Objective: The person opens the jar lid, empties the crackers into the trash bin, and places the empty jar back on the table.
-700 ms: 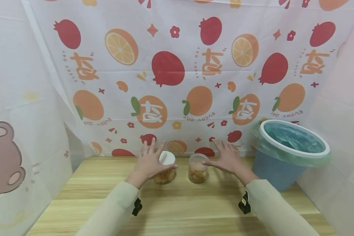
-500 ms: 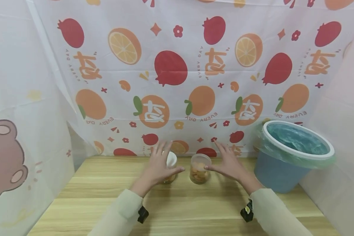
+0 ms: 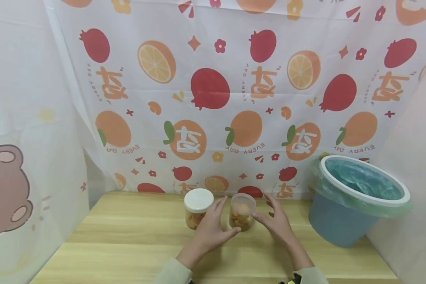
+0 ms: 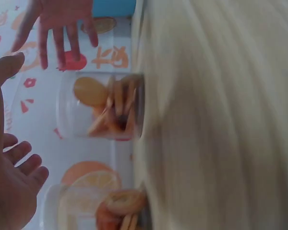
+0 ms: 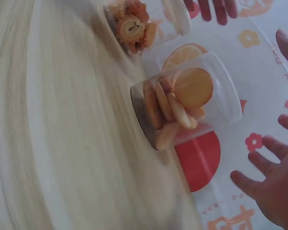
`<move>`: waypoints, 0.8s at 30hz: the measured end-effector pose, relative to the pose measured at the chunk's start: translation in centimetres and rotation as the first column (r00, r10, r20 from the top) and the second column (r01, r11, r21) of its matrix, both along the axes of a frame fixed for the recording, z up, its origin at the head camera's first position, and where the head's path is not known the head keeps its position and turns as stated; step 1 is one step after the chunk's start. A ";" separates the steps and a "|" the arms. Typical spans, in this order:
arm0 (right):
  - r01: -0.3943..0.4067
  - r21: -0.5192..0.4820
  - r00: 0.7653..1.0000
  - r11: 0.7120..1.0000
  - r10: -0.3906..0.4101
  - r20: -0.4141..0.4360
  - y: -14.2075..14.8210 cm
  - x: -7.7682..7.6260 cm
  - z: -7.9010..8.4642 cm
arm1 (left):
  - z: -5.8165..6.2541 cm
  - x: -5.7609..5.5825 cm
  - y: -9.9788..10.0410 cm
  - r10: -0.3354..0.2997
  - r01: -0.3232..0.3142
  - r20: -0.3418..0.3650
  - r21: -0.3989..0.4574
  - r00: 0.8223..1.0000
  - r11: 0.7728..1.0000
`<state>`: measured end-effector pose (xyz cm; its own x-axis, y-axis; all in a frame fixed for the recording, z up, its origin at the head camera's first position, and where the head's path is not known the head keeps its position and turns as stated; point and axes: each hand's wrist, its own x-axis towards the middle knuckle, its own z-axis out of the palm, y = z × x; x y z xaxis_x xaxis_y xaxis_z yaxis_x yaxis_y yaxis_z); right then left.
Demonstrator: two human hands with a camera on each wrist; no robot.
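Note:
A clear jar of round biscuits (image 3: 242, 217) with a translucent lid stands upright on the wooden table. My left hand (image 3: 213, 229) is at its left front, fingers spread and thumb reaching toward it. On the other side my right hand (image 3: 277, 221) has its thumb close by the jar's right edge. In the right wrist view, a gap shows between the fingers and the biscuit jar (image 5: 175, 108). Left of it stands a second jar (image 3: 195, 217), white-lidded and holding scalloped biscuits; the left hand partly covers it in the head view.
A blue bin (image 3: 337, 217) with a white rim and green plastic liner stands at the right end of the table (image 3: 120, 244). Behind the jars hangs a white fruit-print curtain (image 3: 213, 118). Pale sheets enclose the left and right sides.
The left hand has moved right, from the white-lidded jar toward the biscuit jar. The right hand has turned in closer to that jar. The head view has shifted slightly; both jars stay put.

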<state>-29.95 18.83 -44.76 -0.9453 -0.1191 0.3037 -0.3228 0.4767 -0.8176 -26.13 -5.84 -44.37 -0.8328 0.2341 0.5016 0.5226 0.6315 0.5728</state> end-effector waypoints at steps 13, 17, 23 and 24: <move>-0.071 -0.137 0.994 0.988 0.059 -0.087 -1.0 -0.6 -1.9 | -3.2 -2.1 2.8 -0.047 -0.050 0.345 0.265 0.937 0.963; -0.054 -0.118 0.996 0.992 0.045 -0.074 -0.9 -0.7 -1.7 | -4.8 -2.9 4.3 -0.073 -0.086 0.374 0.390 0.925 0.917; -0.044 -0.117 0.998 0.992 0.039 -0.051 -1.7 -1.5 -0.3 | -6.3 -3.9 5.0 -0.119 -0.083 0.354 0.507 0.928 0.858; -0.044 -0.128 0.998 0.991 0.038 -0.050 -1.9 -1.6 -0.1 | -6.5 -4.1 4.9 -0.122 -0.081 0.349 0.514 0.929 0.854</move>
